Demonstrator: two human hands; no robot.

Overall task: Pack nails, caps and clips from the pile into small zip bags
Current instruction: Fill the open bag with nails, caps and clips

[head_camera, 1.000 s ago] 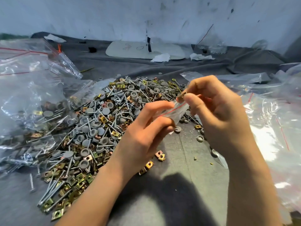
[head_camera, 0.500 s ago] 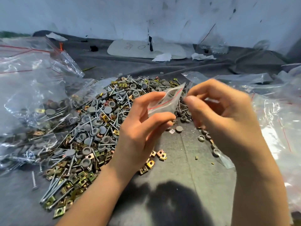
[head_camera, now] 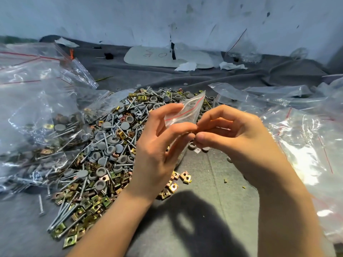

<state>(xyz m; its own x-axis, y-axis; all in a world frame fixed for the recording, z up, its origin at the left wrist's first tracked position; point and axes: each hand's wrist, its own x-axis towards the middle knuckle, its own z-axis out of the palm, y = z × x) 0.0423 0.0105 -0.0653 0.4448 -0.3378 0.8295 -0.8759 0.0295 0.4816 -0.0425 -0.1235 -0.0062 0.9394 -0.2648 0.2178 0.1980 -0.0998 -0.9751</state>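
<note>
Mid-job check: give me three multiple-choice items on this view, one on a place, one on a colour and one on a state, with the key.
1. Where is the pile of nails, caps and clips relative to the left hand?
A. To its left and behind it, on the grey cloth
B. Along the back wall
C. Inside a box

2. What colour is the line on the small zip bag?
A. Blue
B. Red
C. Green

3. How is the small zip bag now?
A. Lying flat on the cloth
B. Buried under the pile
C. Held up off the cloth, between the hands

Key:
1 A: the pile spreads left of the left hand and beyond it.
2 B: a red line runs across the clear plastic.
3 C: the left hand's fingers grip it, and the right hand pinches at its lower edge.
</note>
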